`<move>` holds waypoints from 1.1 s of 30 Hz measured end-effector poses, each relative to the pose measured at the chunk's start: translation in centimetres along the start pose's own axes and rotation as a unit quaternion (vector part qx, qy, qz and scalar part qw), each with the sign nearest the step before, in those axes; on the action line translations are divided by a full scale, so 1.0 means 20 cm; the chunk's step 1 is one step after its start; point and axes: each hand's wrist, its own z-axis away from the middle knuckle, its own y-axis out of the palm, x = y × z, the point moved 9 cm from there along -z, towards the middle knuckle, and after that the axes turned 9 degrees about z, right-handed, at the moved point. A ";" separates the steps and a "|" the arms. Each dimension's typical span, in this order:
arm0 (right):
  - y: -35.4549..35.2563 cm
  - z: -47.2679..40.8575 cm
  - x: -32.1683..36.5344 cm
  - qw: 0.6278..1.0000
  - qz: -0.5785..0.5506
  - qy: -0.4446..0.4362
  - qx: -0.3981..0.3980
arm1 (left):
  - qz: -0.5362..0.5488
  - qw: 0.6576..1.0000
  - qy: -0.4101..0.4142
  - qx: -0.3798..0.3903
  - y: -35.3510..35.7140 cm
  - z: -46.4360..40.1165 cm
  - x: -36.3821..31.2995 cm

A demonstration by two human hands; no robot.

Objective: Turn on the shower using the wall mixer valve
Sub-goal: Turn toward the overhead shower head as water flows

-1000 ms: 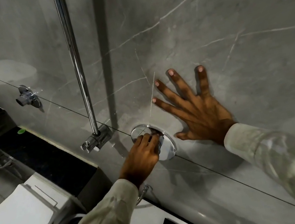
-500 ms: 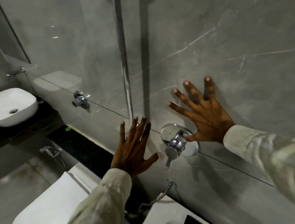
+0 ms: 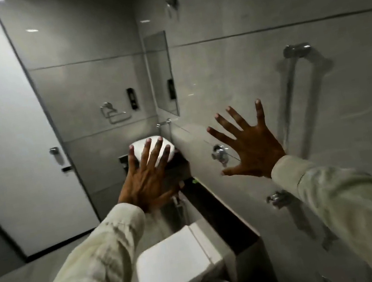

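My left hand (image 3: pixel 149 184) is raised in the air with its fingers spread and holds nothing. It is in front of the basin. My right hand (image 3: pixel 250 146) is also open and spread, held up before the grey tiled wall, and I cannot tell if it touches. A chrome shower rail (image 3: pixel 293 87) runs down the wall behind it. A chrome fitting (image 3: pixel 276 199) pokes out just under my right forearm. I cannot tell whether it is the mixer valve or the rail's lower bracket. My right sleeve hides the wall beside it. No water shows.
A small chrome wall valve (image 3: pixel 218 155) sits left of my right hand. A white toilet cistern (image 3: pixel 177 264) stands below, beside a dark ledge (image 3: pixel 220 212). A white basin (image 3: pixel 169 148), a mirror (image 3: pixel 160 73) and a towel ring (image 3: pixel 113 112) are further back. A white door (image 3: pixel 7 147) is at the left.
My left hand let go of the mixer handle and lifted off, fingers spread. My right hand came off the wall. The view swung up and left, away from the valve, towards the basin and door.
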 end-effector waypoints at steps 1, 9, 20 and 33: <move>-0.10 -0.07 0.06 1.000 -0.003 -0.004 -0.017 | -0.019 1.000 -0.014 -0.005 -0.10 0.06 0.11; -0.94 -0.57 0.44 0.984 -0.080 -0.030 -0.153 | -0.178 0.976 -0.120 -0.039 -0.89 0.55 0.83; -1.99 -0.91 0.77 0.933 -0.149 -0.090 -0.314 | -0.270 0.927 -0.245 -0.083 -1.87 1.16 1.25; -2.49 -1.01 0.76 0.888 -0.193 -0.083 -0.409 | -0.332 0.891 -0.291 -0.102 -2.34 1.41 1.35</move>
